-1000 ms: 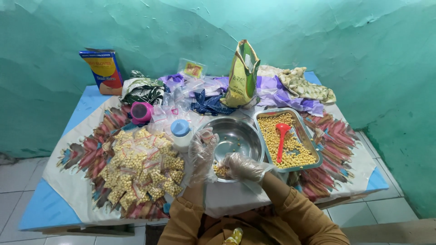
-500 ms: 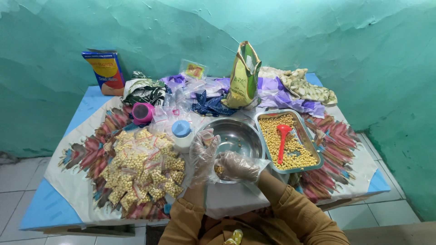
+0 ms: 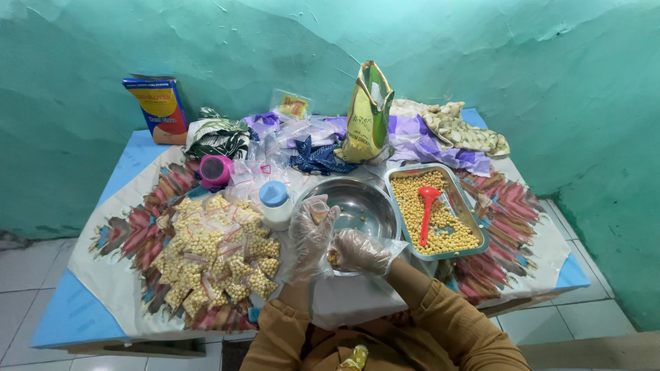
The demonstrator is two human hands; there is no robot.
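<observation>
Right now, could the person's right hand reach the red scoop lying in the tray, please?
Probably yes: the right hand sits at the steel bowl's near rim, the red scoop lies uncovered in the adjacent tray, nothing between.

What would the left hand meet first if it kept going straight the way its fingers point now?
Probably the steel bowl: the gloved left hand points up and away from the person, fingertips over its near-left rim. Beyond lies the pile of clear bags; depth is unclear.
</observation>
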